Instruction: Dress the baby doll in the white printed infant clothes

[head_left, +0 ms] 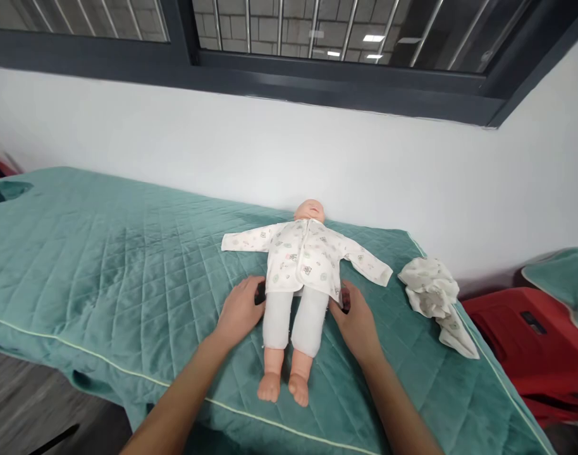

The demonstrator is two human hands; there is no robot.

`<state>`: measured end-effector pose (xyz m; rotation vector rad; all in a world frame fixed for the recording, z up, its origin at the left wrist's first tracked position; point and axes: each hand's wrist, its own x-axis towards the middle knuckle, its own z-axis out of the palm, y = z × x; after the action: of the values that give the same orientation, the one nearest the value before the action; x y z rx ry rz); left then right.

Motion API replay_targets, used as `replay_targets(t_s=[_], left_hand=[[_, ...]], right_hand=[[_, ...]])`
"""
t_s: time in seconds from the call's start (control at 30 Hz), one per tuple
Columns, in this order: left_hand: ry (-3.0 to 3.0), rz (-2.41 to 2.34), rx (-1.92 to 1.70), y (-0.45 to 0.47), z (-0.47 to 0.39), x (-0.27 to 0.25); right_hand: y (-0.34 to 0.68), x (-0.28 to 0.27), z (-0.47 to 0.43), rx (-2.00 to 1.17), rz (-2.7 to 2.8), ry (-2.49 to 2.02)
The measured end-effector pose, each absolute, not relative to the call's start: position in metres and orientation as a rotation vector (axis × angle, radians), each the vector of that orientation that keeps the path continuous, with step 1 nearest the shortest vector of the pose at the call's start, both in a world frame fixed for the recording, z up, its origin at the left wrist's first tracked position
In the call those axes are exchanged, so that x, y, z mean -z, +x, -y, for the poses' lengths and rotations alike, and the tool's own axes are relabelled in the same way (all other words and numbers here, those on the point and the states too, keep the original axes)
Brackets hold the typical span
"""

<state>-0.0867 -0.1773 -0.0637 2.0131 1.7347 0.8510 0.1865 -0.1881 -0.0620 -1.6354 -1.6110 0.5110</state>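
1. Across the lower view, a green quilted cover (128, 265) is lying beneath everything. It could be rucking or sliding if the weight on it were dragged instead of lifted.

2. Just below the centre, the doll (308, 319) is lying on its back, its head (310, 210) pointing towards twelve o'clock, close to the wall (289, 158), its bare feet (269, 387) towards six. Uneven pulling could be twisting it; pushing it towards twelve could be knocking the head.

3. Over the doll's trunk, a printed white jacket (289, 253) is lying with its sleeves (367, 264) spreading towards nine and four o'clock. No doll hand is showing at either cuff, so any arm inside could be bunching under a hard tug. The front edges are parting near the hem; a sideways pull could be straining them.

4. At about four o'clock from the centre, a crumpled pale cloth (429, 291) is resting at the cover's edge. A passing elbow or shifting cover could be tipping it off.

5. At eight and four o'clock from the jacket, the left hand (241, 309) and right hand (360, 319) are resting beside the hem, fingers curled. I cannot tell whether either is pinching fabric. A shallow pinch could be slipping.
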Motion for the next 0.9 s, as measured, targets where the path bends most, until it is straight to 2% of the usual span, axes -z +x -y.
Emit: replay_targets(t_s=[0.2, 0.4, 0.6, 0.73, 0.9], left_hand=[[2.294, -1.744, -0.682, -0.076, 0.167, 0.061], [2.269, -1.822, -0.84, -0.083, 0.168, 0.067], [2.183, -1.924, -0.848, -0.087, 0.175, 0.068], [2.039, -1.811, -1.075, -0.086, 0.179, 0.069], [1.498, -1.465, -1.563, -0.092, 0.176, 0.075]], right_hand=[[0.178, 0.058, 0.179, -0.421, 1.601, -1.784], [0.181, 0.056, 0.189, -0.398, 1.578, -1.9], [0.182, 0.054, 0.201, -0.482, 1.62, -1.87], [0.191, 0.055, 0.205, -0.698, 1.531, -1.703], [0.216, 0.057, 0.199, -1.222, 0.87, -1.027]])
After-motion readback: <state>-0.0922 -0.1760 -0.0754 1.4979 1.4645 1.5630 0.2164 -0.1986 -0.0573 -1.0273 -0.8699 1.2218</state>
